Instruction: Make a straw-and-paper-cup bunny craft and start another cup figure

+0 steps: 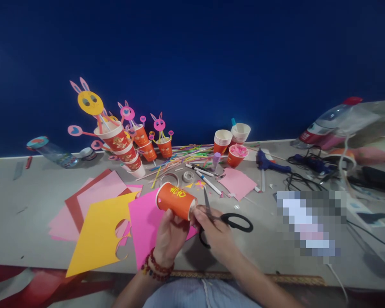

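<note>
An orange paper cup [176,200] with yellow lettering lies on its side in the air, its white rim to the left and its base to the right. My left hand [171,235] is wrapped under it, a beaded bracelet on the wrist. My right hand [214,229] is closed around black-handled scissors [237,222], whose blades point up and away. The fingertips of that hand also meet the cup's base; what they do there is partly hidden. Below the cup lie a magenta sheet [143,218] and a yellow sheet [98,226] with round cut-outs.
Stacked orange cups [133,160] with paper rabbit figures stand at the back left. Behind the cup lie coloured sticks [186,153], markers [208,182] and a tape roll [188,176]. A blue glue gun [271,164], cables and a large plastic bottle [324,124] are on the right.
</note>
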Motion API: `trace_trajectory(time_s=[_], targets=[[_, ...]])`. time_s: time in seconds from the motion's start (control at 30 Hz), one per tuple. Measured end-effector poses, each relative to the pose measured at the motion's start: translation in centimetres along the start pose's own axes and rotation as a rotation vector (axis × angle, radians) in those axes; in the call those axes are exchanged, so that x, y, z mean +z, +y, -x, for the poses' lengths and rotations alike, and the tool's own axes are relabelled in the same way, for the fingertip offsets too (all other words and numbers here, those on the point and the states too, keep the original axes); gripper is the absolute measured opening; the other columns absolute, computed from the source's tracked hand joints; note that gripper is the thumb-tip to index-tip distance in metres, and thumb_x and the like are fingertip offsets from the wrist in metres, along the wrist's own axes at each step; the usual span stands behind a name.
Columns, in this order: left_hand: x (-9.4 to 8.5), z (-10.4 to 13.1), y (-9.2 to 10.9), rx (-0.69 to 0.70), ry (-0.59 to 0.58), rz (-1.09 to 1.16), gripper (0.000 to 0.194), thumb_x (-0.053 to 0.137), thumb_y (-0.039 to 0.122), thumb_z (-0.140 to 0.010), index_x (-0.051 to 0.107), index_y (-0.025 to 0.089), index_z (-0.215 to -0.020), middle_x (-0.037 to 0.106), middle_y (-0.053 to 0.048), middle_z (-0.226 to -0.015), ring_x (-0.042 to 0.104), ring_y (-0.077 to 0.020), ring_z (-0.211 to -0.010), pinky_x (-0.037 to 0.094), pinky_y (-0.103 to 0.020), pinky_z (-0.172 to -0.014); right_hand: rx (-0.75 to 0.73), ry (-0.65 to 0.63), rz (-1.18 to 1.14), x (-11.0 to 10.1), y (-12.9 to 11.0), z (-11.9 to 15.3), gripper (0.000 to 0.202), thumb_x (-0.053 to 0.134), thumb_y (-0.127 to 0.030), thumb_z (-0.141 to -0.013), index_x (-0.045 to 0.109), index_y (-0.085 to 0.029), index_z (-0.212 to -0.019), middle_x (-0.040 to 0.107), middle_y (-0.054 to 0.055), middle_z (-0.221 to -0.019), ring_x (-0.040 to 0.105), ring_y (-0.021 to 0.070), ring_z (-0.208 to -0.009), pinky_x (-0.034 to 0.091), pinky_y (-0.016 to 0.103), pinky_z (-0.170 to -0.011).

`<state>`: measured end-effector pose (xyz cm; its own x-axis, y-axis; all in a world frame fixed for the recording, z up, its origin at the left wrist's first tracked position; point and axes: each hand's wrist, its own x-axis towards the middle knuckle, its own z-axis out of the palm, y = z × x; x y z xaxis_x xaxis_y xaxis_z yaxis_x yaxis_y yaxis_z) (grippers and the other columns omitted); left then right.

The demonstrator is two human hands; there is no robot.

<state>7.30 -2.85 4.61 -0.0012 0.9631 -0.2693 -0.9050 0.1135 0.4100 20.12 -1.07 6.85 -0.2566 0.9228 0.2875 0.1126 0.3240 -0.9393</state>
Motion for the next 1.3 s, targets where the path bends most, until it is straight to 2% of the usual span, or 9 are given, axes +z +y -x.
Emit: trace_trajectory(time_s=[0.3, 0.4, 0.5, 0.63, 0.7, 0.8, 1.03, 1.17, 1.3], targets=[[1.2, 0.1, 1.0, -0.079, -0.012, 0.03, 0.047, 0.077, 0.043, -0.08, 0.07, 0.021, -0.121, 0.075, -0.01, -0.118, 0.067, -0.0282, -0.117, 0.049, -0.039, -0.103, -0.413, -0.06, 0.437, -0.8, -0.2, -0.4, 0.03, 0.044, -0.019, -0.103, 0.061, -0.02, -0.078, 0.064, 0.002, -0.069, 0.055, 0.018, -0.066, 0.041, 0.036, -0.073], [1.6, 0.1, 0.8, -0.075, -0.002, 0.011, 0.045, 0.076, 0.037, -0.083, 0.069, 0.02, -0.123, 0.075, -0.01, -0.115, 0.068, -0.0283, -0.115, 0.05, -0.04, -0.103, -0.38, -0.035, 0.393, -0.5, 0.0, -0.2, 0.032, 0.043, -0.02, -0.103, 0.06, -0.02, -0.076, 0.064, 0.002, -0.068, 0.056, 0.0184, -0.066, 0.042, 0.036, -0.074], [1.4, 0.1, 0.3, -0.027, -0.03, 0.061, 0.046, 0.077, 0.032, -0.081, 0.068, 0.024, -0.125, 0.075, -0.008, -0.12, 0.069, -0.024, -0.113, 0.053, -0.032, -0.097, -0.217, 0.023, 0.222, 0.1, 0.2, 0.2, 0.034, 0.043, -0.032, -0.106, 0.065, -0.022, -0.082, 0.071, 0.004, -0.078, 0.065, 0.0207, -0.076, 0.047, 0.035, -0.077], [0.7, 0.0, -0.2, -0.014, -0.061, 0.095, 0.051, 0.08, 0.033, -0.077, 0.068, 0.028, -0.127, 0.072, -0.005, -0.128, 0.066, -0.0231, -0.119, 0.055, -0.026, -0.09, 0.036, 0.067, -0.012, 0.5, 0.4, 0.7, 0.044, 0.044, -0.048, -0.105, 0.065, -0.023, -0.075, 0.07, 0.002, -0.07, 0.066, 0.0184, -0.064, 0.051, 0.027, -0.059], [0.5, 0.0, -0.2, -0.01, -0.074, 0.093, 0.054, 0.08, 0.033, -0.076, 0.066, 0.03, -0.129, 0.069, -0.004, -0.134, 0.062, -0.0241, -0.126, 0.054, -0.027, -0.092, 0.015, 0.047, -0.003, 0.5, 0.2, 0.8, 0.045, 0.041, -0.045, -0.106, 0.063, -0.023, -0.073, 0.068, 0.001, -0.067, 0.065, 0.0178, -0.062, 0.05, 0.027, -0.057], [0.6, -0.1, -0.1, -0.01, -0.077, 0.093, 0.054, 0.078, 0.035, -0.076, 0.067, 0.03, -0.129, 0.068, -0.005, -0.135, 0.058, -0.0255, -0.131, 0.049, -0.032, -0.103, -0.133, 0.026, 0.134, 0.0, -0.1, 0.5, 0.034, 0.044, -0.035, -0.105, 0.065, -0.023, -0.081, 0.07, 0.003, -0.077, 0.066, 0.0209, -0.076, 0.051, 0.032, -0.073], [1.1, 0.0, 0.2, -0.103, -0.004, 0.012, 0.048, 0.086, 0.047, -0.072, 0.075, 0.023, -0.112, 0.078, -0.008, -0.111, 0.068, -0.0304, -0.115, 0.048, -0.045, -0.107, -0.422, -0.06, 0.525, -0.6, 0.5, -0.4, 0.029, 0.045, -0.022, -0.104, 0.064, -0.019, -0.081, 0.066, 0.004, -0.072, 0.057, 0.0194, -0.07, 0.041, 0.036, -0.075], [1.2, 0.0, 0.1, -0.141, 0.01, 0.011, 0.042, 0.087, 0.037, -0.071, 0.077, 0.021, -0.108, 0.078, -0.006, -0.107, 0.071, -0.028, -0.109, 0.05, -0.041, -0.104, -0.386, -0.005, 0.425, -0.3, 0.4, -0.1, 0.031, 0.043, -0.019, -0.103, 0.062, -0.019, -0.078, 0.065, 0.003, -0.07, 0.056, 0.0192, -0.069, 0.041, 0.036, -0.074], [1.3, 0.0, -0.2, -0.099, 0.006, 0.042, 0.044, 0.085, 0.033, -0.072, 0.075, 0.024, -0.114, 0.078, -0.005, -0.108, 0.073, -0.0206, -0.095, 0.055, -0.029, -0.086, -0.24, 0.046, 0.208, 0.2, 0.5, 0.5, 0.03, 0.043, -0.025, -0.104, 0.066, -0.022, -0.084, 0.071, 0.004, -0.078, 0.065, 0.0205, -0.076, 0.047, 0.035, -0.079]])
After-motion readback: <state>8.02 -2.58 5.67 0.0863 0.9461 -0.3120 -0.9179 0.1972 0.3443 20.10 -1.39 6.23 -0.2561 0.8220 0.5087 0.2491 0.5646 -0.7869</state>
